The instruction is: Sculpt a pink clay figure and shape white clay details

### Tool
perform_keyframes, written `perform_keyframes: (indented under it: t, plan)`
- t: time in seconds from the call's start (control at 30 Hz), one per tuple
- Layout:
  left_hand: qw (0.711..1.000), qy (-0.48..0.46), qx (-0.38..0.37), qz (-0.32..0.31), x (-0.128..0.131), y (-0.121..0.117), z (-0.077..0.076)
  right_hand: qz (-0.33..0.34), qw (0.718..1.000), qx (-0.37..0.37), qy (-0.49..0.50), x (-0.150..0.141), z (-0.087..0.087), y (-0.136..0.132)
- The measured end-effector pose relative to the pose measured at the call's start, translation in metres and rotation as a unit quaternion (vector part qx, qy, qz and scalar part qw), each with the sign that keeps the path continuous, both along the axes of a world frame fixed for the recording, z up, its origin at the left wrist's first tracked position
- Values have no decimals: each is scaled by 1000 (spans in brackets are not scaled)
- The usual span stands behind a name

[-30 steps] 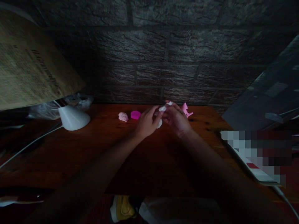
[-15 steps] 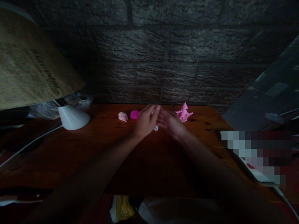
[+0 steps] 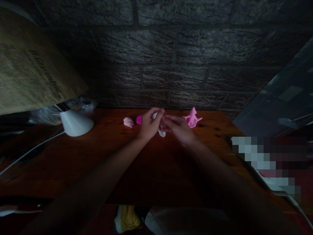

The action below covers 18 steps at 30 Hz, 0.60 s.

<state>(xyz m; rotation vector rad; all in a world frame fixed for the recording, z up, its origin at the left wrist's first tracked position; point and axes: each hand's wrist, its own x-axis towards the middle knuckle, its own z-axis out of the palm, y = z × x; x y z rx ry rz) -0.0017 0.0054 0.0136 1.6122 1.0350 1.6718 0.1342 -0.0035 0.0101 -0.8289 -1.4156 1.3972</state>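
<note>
My left hand is closed around a white lump that looks like modelling clay; parts of it show above the thumb and below the fingers. Against the left fingertips, my right hand has its thumb and fingers pinched together. What lies in that pinch is hidden. Just left of the left hand is a magenta piece, partly covered by it. A pale pink lump rests farther left. Behind the right hand stands a pink figure with a pointed top and thin side arms.
The wooden table meets a dark brick wall. At left is a lamp with a white base and a newsprint-patterned shade, beside clear plastic. A device with a cable lies at the right edge, partly pixelated.
My right hand's fingers have gone from loosely extended to a pinch at the left fingertips. More of the white lump shows between the hands.
</note>
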Motion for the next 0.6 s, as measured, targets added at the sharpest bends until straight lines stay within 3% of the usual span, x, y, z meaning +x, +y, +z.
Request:
perform_keyframes:
  t: [0.17,0.37,0.47,0.6]
  plan:
    - [987,-135,-83,-32,0,4,1,-31,999,13,-26,-3,1,-2]
    - [913,-337,-224,-44,-4,8,10,-150,985,63,-56,-1,10,-7]
    - [885,-397,-240,-31,-9,12,15,-201,976,43,-72,0,13,-6]
    - [882,-405,-230,-72,-11,13,20,-215,973,38,-76,-1,12,-5]
